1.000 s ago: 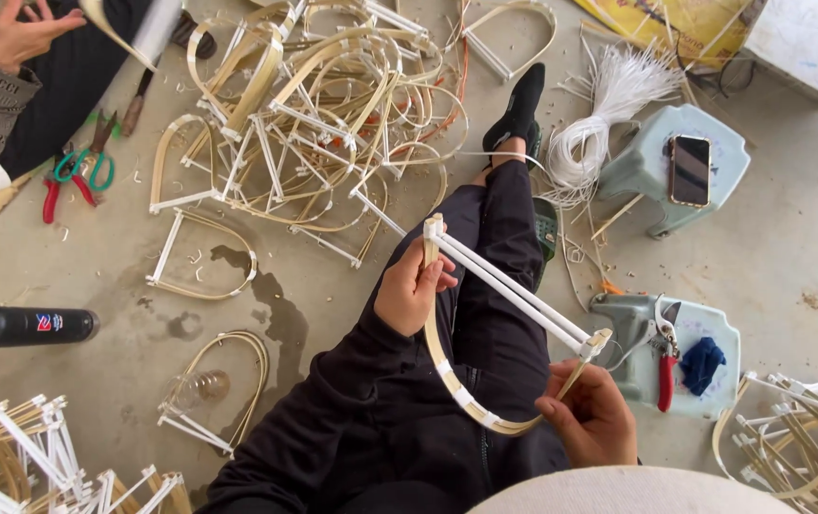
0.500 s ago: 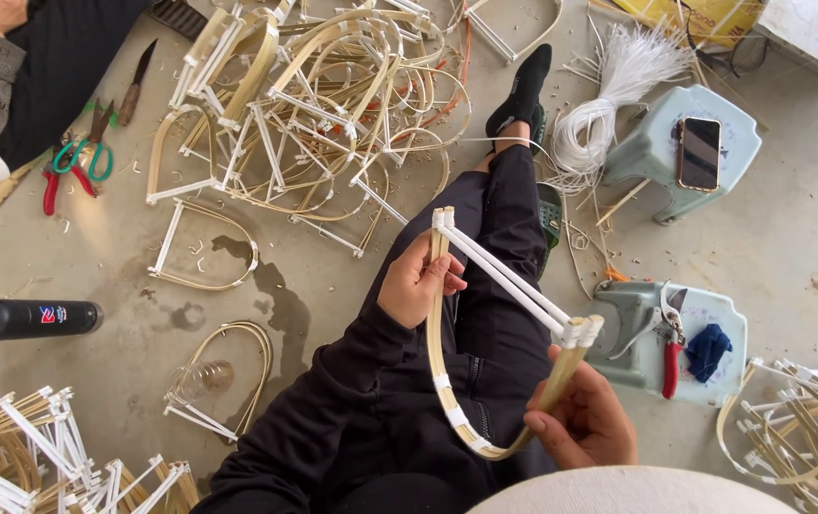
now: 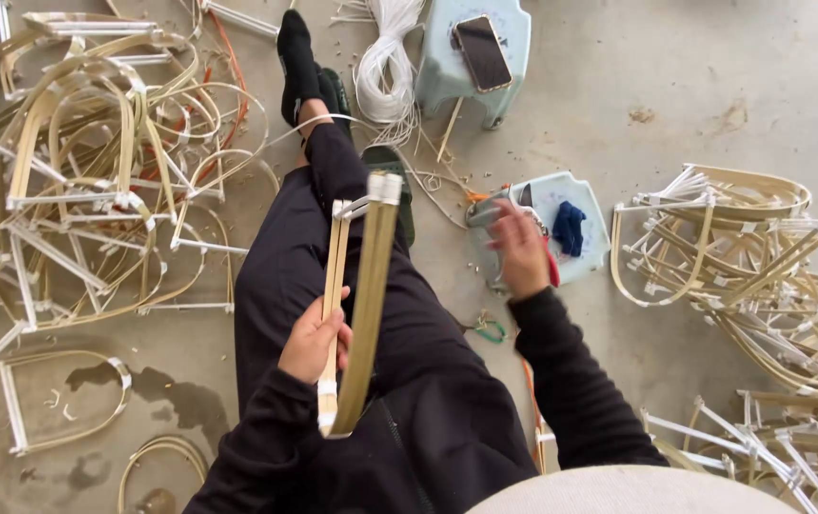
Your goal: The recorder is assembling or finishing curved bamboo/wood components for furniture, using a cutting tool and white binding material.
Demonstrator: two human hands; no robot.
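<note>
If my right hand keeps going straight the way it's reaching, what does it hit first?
Most likely the red-handled tool at the near edge of the small pale blue stool. The right hand is blurred and already over that stool, so contact is hard to judge.

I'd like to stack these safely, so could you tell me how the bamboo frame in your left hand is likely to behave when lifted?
The bamboo frame is probably light: the left hand alone holds it upright. Its thin strips suggest it would flex rather than stay rigid. The taped joints may loosen if squeezed hard.
</note>
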